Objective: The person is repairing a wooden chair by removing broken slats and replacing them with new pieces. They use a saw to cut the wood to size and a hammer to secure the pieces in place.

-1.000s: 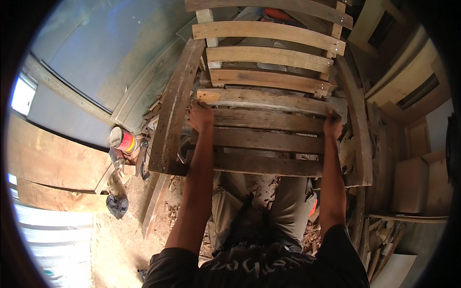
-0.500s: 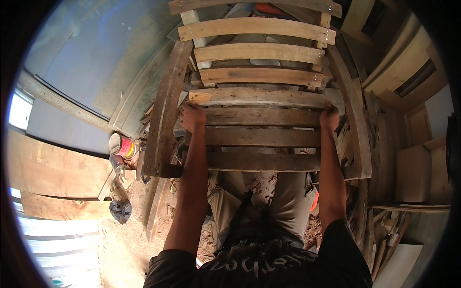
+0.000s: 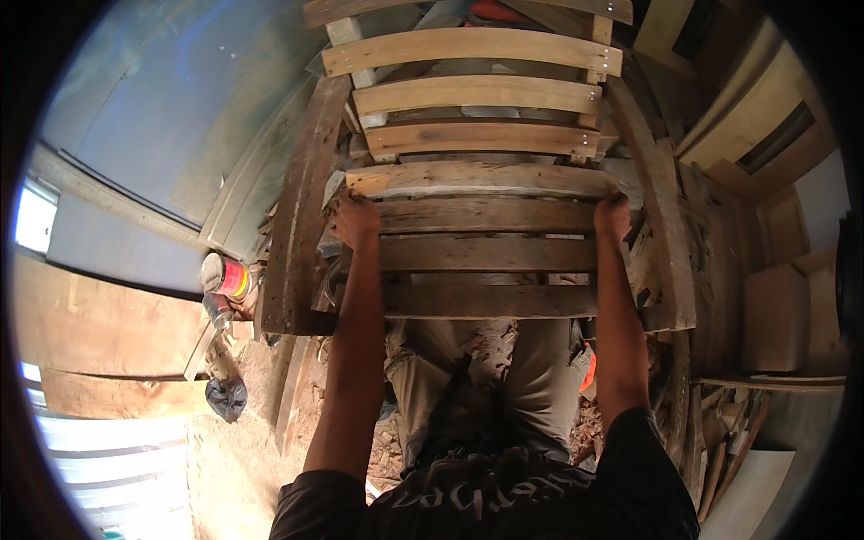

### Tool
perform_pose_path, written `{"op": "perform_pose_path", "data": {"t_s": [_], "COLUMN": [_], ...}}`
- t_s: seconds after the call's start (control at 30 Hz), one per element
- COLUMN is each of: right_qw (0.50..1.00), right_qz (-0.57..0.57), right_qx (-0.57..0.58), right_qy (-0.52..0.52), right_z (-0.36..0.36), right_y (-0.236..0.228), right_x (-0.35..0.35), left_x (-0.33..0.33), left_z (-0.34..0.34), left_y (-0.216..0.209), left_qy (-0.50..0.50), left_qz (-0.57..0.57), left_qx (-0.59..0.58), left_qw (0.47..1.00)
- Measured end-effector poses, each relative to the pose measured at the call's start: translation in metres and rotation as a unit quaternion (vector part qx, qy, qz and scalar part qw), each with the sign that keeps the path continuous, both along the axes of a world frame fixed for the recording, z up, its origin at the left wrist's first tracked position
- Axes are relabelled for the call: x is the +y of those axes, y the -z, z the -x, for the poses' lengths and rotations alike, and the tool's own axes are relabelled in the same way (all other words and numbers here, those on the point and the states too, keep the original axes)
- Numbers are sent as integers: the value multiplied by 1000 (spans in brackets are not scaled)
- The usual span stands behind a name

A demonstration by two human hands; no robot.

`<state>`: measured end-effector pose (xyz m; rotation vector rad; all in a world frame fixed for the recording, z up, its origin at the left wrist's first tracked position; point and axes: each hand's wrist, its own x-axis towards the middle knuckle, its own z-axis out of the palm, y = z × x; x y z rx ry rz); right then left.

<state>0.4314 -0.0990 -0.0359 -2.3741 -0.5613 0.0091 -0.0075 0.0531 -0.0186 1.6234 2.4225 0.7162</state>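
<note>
A slatted wooden chair (image 3: 480,256) with side rails and a slatted back stands before me. My left hand (image 3: 357,220) is closed around the left end of a wooden slat (image 3: 486,180), near where the seat meets the back. At that slat's right end, my right hand (image 3: 613,217) is closed in the same way. Both sets of fingertips are partly hidden behind the wood. Another slat (image 3: 486,216) lies just nearer to me, between my wrists. Paler curved slats (image 3: 472,49) make up the back, fixed at their ends to uprights.
A paint can (image 3: 225,274) with a red and yellow label stands at left beside a spray can (image 3: 218,310). A black plastic bag (image 3: 226,399) lies below them. Wood shavings cover the floor. Wooden panels (image 3: 774,319) line the right, and large sheets (image 3: 135,117) lean at left.
The chair and both hands appear slightly further left and up in the picture. My hands keep their hold on the slat.
</note>
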Motion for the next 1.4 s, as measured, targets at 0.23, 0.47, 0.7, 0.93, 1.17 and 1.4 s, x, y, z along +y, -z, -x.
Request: {"op": "perform_pose_path", "data": {"t_s": [0.23,0.47,0.7,0.93,1.17,1.4], "right_qw": [981,963,968,955,942,958], "right_qz": [-193,-239,-222,-287,-313,-250], "right_qx": [-17,-10,68,-23,-4,87], "right_qy": [28,123,92,75,122,109], "right_z": [-26,-55,-25,-59,-29,-33], "right_y": [41,77,41,72,48,22], "right_x": [14,18,12,6,21,-3], "left_x": [2,5,8,2,7,0], "left_z": [5,3,15,1,12,-1], "left_y": [0,6,11,2,7,-5], "left_qy": [-13,-8,-17,1,-31,-30], "left_qz": [17,23,7,-2,49,-21], "left_qx": [-43,-22,-4,-34,-30,-101], "left_qw": [999,999,1000,999,998,994]}}
